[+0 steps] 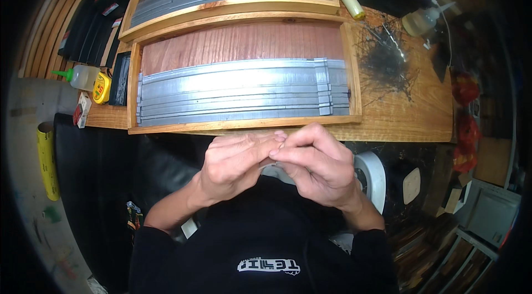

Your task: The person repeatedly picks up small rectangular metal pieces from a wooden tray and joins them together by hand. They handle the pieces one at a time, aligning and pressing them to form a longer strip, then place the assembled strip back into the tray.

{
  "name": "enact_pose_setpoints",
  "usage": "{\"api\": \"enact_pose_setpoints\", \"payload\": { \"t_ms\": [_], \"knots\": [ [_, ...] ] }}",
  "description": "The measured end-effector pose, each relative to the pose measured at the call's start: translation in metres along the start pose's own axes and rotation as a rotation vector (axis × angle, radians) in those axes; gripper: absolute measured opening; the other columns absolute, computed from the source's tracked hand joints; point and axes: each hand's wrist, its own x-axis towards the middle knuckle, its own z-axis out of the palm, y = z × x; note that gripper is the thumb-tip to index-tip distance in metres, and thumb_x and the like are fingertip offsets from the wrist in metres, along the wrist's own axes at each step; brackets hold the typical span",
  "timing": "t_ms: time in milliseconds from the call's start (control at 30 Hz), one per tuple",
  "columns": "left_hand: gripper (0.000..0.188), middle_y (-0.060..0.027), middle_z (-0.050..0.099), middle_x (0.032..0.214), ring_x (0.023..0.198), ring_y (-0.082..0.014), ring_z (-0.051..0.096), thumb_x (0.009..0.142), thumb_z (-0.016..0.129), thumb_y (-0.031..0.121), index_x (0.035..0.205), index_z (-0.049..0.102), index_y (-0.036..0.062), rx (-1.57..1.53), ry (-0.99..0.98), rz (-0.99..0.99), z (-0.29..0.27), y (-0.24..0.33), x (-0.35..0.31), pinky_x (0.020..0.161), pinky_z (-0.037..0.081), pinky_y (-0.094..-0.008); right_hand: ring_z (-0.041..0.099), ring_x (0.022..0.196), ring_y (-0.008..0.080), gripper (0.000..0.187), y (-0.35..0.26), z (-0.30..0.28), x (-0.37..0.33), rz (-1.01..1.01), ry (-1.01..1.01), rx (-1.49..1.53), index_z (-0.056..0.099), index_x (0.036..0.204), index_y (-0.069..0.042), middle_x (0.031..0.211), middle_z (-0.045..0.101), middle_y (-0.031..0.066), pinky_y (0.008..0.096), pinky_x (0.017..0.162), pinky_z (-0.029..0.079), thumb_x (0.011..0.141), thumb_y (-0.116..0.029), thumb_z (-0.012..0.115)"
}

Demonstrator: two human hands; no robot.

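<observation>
My left hand (235, 161) and my right hand (321, 164) meet in front of the bench edge, fingertips touching. Both are closed in a pinch. Whatever lies between the fingers is too small and too hidden to name; a thin pale edge shows just below them. Right beyond my hands lies a shallow wooden tray (244, 125) with a reddish wood bottom. Long flat grey strips (227, 86) lie side by side in its near half, and short grey pieces (323, 86) stand crosswise near its right end.
Behind it, a second wooden tray (238, 8) holds more grey strips. Thin dark wires or shavings (382, 56) are heaped at right, near a squeeze bottle (421, 20). At left are a green-tipped bottle (83, 77), a yellow tape measure (102, 88) and black boxes (83, 31).
</observation>
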Motion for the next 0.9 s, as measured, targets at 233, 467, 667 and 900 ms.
{"api": "enact_pose_setpoints", "payload": {
  "t_ms": [233,467,667,900],
  "knots": [
    [0.029,-0.019,0.076,0.096,0.09,-0.03,0.077,0.08,0.072,-0.013,0.108,0.073,-0.0059,-0.109,-0.041,-0.063,0.005,-0.011,0.005,0.079,0.062,-0.0338,0.061,0.076,0.0195,0.03,0.011,0.002,0.002,0.005,0.031,-0.019,0.076,0.103,-0.003,0.086,0.06,0.0062,0.0282,0.063,0.05,0.074,0.004,0.083],
    [0.018,-0.0139,0.077,0.089,0.082,-0.0154,0.074,0.094,0.073,0.003,0.109,0.074,-0.005,-0.655,-0.398,-0.796,-0.008,0.019,-0.014,0.07,0.059,-0.0264,0.055,0.065,0.0062,0.015,-0.007,0.013,-0.038,0.526,0.045,0.275,0.075,0.1,0.001,0.083,0.061,0.0031,0.0209,0.056,0.045,0.085,0.0,0.079],
    [0.017,-0.0136,0.077,0.096,0.087,-0.0216,0.077,0.097,0.069,0.009,0.11,0.073,-0.0015,-0.952,-0.298,-1.252,0.013,-0.022,-0.035,0.067,0.062,-0.0246,0.057,0.062,0.0036,0.014,0.047,0.032,-0.065,1.019,0.058,0.929,0.071,0.103,0.003,0.078,0.066,0.0021,0.0172,0.054,0.045,0.1,-0.01,0.066],
    [0.017,-0.0123,0.077,0.094,0.085,-0.0206,0.077,0.097,0.069,0.01,0.11,0.073,-0.0014,-0.964,-0.293,-1.212,0.015,-0.025,-0.033,0.066,0.061,-0.0236,0.053,0.058,0.0037,0.013,0.053,0.041,-0.065,1.023,0.178,0.997,0.073,0.105,0.003,0.079,0.068,0.004,0.0174,0.051,0.04,0.099,-0.005,0.065]
  ]
}}
